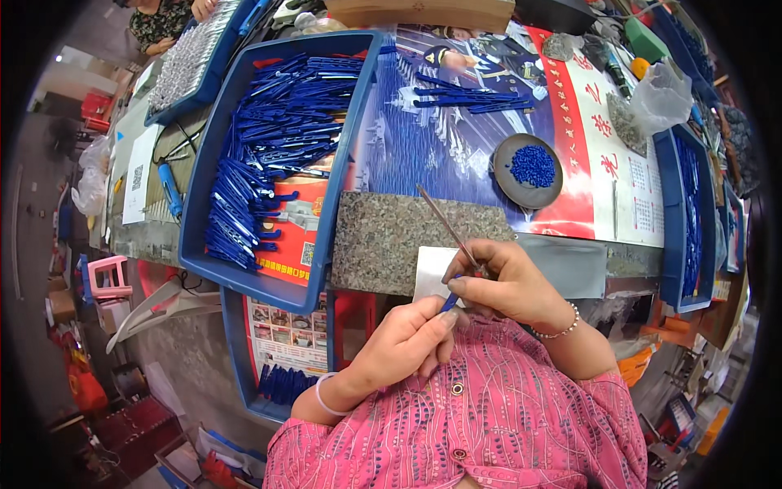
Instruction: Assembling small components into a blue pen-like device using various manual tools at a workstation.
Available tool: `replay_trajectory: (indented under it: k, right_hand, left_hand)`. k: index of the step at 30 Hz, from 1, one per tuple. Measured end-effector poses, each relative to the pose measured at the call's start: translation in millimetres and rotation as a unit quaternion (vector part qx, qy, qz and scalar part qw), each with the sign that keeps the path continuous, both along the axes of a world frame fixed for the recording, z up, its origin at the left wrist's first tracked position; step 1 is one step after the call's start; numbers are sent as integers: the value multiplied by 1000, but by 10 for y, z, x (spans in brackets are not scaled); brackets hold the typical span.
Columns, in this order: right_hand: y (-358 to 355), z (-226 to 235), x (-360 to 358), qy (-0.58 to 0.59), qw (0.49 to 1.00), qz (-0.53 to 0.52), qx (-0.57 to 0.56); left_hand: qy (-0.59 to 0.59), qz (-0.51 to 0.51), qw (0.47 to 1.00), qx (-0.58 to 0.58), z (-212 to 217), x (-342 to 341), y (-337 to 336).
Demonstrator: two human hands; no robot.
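In front of my chest, my left hand (407,341) is closed on a slim blue piece (450,303), which mostly hides between the fingers. Close above it, my right hand (515,284) has its thumb and fingertips at the far end of that piece. The same hand grips a long thin metal tool (440,213), its tip pointing up and away to the left. A speckled stone slab (379,240) lies just beyond my hands, with a white sheet (432,273) at its near edge. A round dark dish (528,196) holds small blue parts (533,165).
A blue tray (187,236) at left carries many slim blue strips (285,122). More blue strips (472,98) lie on the poster-covered table. Another blue tray (669,212) stands at right, and a lower one (236,346) below the table edge. A person (159,24) sits at far left.
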State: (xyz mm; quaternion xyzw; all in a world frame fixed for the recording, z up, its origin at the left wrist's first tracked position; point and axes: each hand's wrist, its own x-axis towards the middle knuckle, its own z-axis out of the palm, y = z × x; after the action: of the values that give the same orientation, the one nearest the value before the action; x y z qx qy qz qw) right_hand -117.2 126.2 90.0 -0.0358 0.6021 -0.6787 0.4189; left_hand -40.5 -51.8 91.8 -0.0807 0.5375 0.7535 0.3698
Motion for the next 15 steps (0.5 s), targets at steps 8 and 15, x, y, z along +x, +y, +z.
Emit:
replay_trajectory:
  k: [8,15]
  right_hand:
    - [25,-85,117,114,993,-2,33]
    - [112,-167,223,108,993,-48,18]
  left_hand:
    - [203,22,961,-188,-170,16,126]
    - [426,94,831,-344,-188,33,215]
